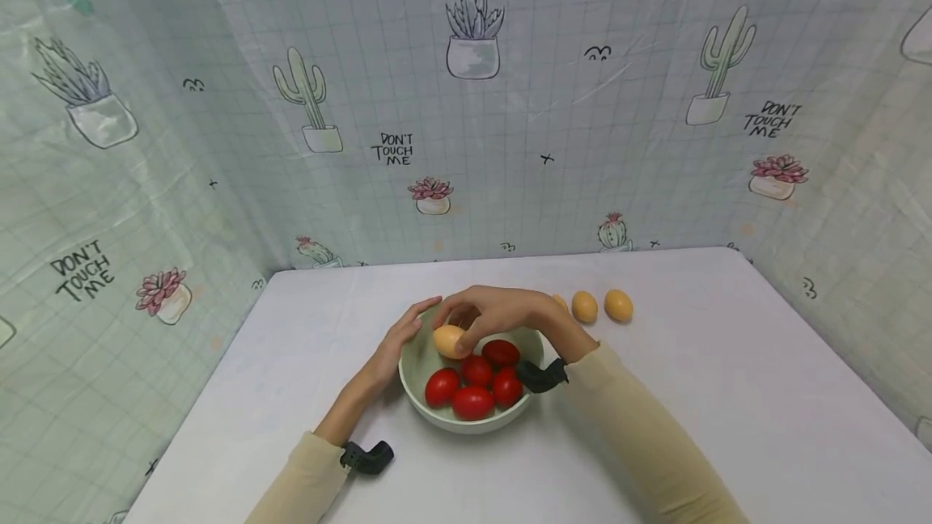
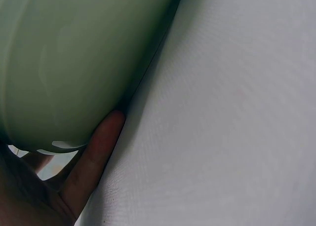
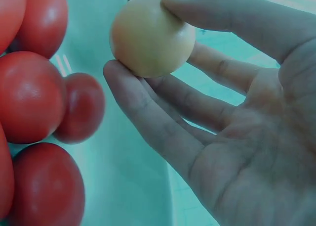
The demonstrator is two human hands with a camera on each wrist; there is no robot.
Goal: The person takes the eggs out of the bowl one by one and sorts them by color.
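My right hand (image 1: 488, 314) pinches a smooth yellow egg-shaped object (image 1: 448, 341) between thumb and fingertips, over the far left part of a pale green bowl (image 1: 418, 358). In the right wrist view the yellow object (image 3: 148, 35) shows no stem or mark. Several red egg-shaped objects (image 1: 473, 403) lie together in the bowl's near and right part. Along the bowl's left side, my left hand (image 1: 396, 346) rests with its fingers extended against the outer wall. A fingertip touches low on the bowl (image 2: 74, 77), close to the tabletop, in the left wrist view.
Beyond the right wrist, three yellow egg-shaped objects (image 1: 619, 306) stand in a row on the white table (image 1: 692, 395), the leftmost partly hidden. A printed cloth (image 1: 539, 128) hangs behind the table and along both sides. Each wrist carries a dark camera strap (image 1: 542, 377).
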